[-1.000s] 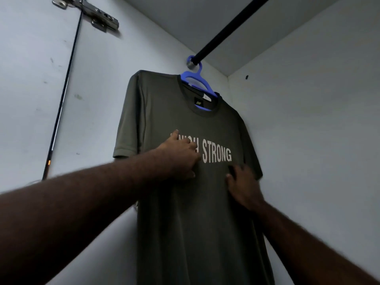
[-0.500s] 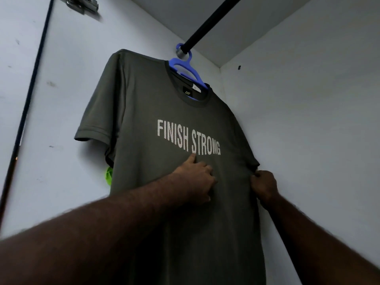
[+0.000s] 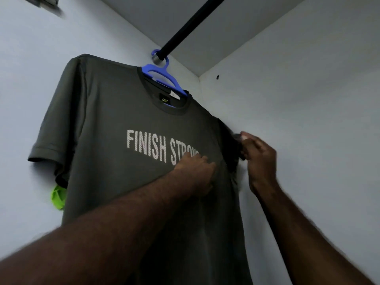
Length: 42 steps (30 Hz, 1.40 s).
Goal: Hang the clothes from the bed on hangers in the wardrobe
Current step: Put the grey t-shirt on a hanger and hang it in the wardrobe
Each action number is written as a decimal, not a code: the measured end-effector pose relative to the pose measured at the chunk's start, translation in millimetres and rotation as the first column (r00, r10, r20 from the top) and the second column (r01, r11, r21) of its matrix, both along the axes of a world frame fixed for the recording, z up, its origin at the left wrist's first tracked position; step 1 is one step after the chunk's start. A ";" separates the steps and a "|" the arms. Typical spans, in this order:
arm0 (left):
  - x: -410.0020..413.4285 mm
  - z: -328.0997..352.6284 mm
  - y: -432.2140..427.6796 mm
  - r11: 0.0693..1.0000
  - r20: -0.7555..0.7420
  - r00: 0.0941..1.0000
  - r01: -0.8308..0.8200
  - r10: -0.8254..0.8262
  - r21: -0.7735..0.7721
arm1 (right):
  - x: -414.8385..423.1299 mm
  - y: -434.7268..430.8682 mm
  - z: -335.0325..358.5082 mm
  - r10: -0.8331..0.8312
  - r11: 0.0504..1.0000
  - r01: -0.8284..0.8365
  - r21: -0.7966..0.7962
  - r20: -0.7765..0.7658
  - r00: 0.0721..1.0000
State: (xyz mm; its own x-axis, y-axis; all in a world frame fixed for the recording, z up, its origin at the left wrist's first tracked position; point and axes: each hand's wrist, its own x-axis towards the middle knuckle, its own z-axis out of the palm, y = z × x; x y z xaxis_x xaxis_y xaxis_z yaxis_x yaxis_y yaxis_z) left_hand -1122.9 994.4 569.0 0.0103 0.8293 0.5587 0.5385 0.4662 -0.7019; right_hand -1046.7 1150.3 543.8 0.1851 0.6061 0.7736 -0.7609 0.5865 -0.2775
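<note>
An olive-grey T-shirt (image 3: 115, 124) printed "FINISH STRONG" hangs on a blue plastic hanger (image 3: 162, 74), whose hook sits on the end of the black wardrobe rod (image 3: 191, 27). My left hand (image 3: 197, 171) lies against the shirt's chest just below the lettering and covers the last letters; its fingers curl into the cloth. My right hand (image 3: 257, 159) pinches the shirt's right sleeve at the edge next to the side wall. The shirt's lower hem is out of view.
White wardrobe walls close in on the left (image 3: 24, 89) and right (image 3: 308, 120), with the ceiling panel above. A bright green item (image 3: 58, 197) peeks out behind the shirt's left side. A metal hinge (image 3: 44, 1) is at the top left.
My right hand has risen from the shirt's lower side to its right sleeve and taken hold of it. My left hand has shifted right across the chest, over the end of the lettering.
</note>
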 end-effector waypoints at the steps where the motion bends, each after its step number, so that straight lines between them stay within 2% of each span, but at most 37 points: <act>1: -2.2 3.0 0.7 0.999 0.013 1.000 0.015 -0.016 0.031 | 10.4 -3.5 -4.2 0.043 0.998 -0.047 -0.033 -0.099 0.994; 3: -3.5 9.7 1.7 0.997 0.029 0.999 0.035 -0.037 0.066 | 20.8 6.8 -8.9 0.126 0.971 -0.154 -0.182 -0.159 0.979; 4: -3.2 13.1 3.3 0.996 0.026 0.999 0.045 -0.047 0.076 | 22.8 13.4 -9.2 0.219 0.946 -0.232 -0.224 -0.082 0.972; 6: -2.2 21.2 8.5 0.995 0.005 0.998 0.059 -0.059 0.078 | 24.2 17.6 -2.0 0.440 0.890 -0.408 -0.205 0.143 0.887; 8: -1.5 28.8 14.7 0.996 -0.023 0.997 0.069 -0.068 0.052 | 24.9 13.5 12.2 0.508 0.860 -0.494 -0.131 0.317 0.801; 10: -3.0 35.7 20.9 0.995 -0.032 0.995 0.094 -0.093 0.030 | 24.3 9.2 29.9 0.368 0.923 -0.382 -0.052 0.412 0.833; 12: -5.2 41.8 26.6 0.993 -0.020 0.993 0.119 -0.119 0.023 | 23.7 13.3 45.2 0.011 0.999 -0.030 0.030 0.489 0.872; 13: -6.5 44.7 30.4 0.991 -0.027 0.991 0.128 -0.127 0.024 | 24.7 18.7 52.3 -0.108 0.994 0.095 0.052 0.517 0.849; 16: -9.1 50.0 41.1 0.994 -0.049 0.993 0.104 -0.103 0.017 | 36.4 38.6 67.7 -0.309 0.946 0.303 0.113 0.592 0.745; 19: -14.6 49.6 48.4 0.999 -0.032 0.999 0.038 -0.038 0.012 | 57.0 66.1 76.2 -0.514 0.817 0.564 0.124 0.601 0.612; 21: -19.6 47.5 52.8 0.999 -0.048 0.998 0.031 -0.030 0.010 | 65.0 72.2 75.9 -0.538 0.767 0.638 0.073 0.614 0.577; 23: -22.6 45.2 56.8 0.999 -0.084 0.995 0.049 -0.048 0.010 | 62.7 65.4 73.7 -0.593 0.726 0.676 0.123 0.609 0.526; 25: -23.8 43.2 59.6 0.998 -0.098 0.993 0.067 -0.065 0.016 | 57.5 52.4 68.2 -0.572 0.766 0.622 0.161 0.612 0.546; 26: -24.5 42.3 60.7 0.997 -0.101 0.992 0.073 -0.071 0.022 | 54.8 47.0 63.9 -0.581 0.768 0.606 0.208 0.623 0.524; 29: -25.9 40.0 64.1 0.995 -0.109 0.990 0.092 -0.089 0.025 | 49.2 52.2 56.9 -0.752 0.598 0.627 0.499 0.619 0.225; 30: -26.7 39.1 65.3 0.995 -0.105 0.990 0.094 -0.092 0.022 | 48.9 56.5 57.6 -0.785 0.547 0.638 0.542 0.596 0.166; 32: -29.8 37.2 66.1 0.996 -0.094 0.992 0.092 -0.090 0.019 | 50.3 63.9 60.6 -0.791 0.532 0.680 0.505 0.582 0.186; 36: -40.6 34.9 64.7 0.997 -0.083 0.994 0.075 -0.073 0.021 | 54.1 74.6 62.3 -0.727 0.608 0.667 0.430 0.639 0.251; 38: -43.6 35.1 62.8 0.998 -0.064 0.996 0.058 -0.056 0.018 | 56.9 76.6 63.2 -0.728 0.610 0.677 0.412 0.628 0.273; 42: -45.0 35.5 61.4 0.998 -0.061 0.997 0.058 -0.056 0.025 | 65.7 77.5 67.7 -0.741 0.622 0.718 0.313 0.533 0.410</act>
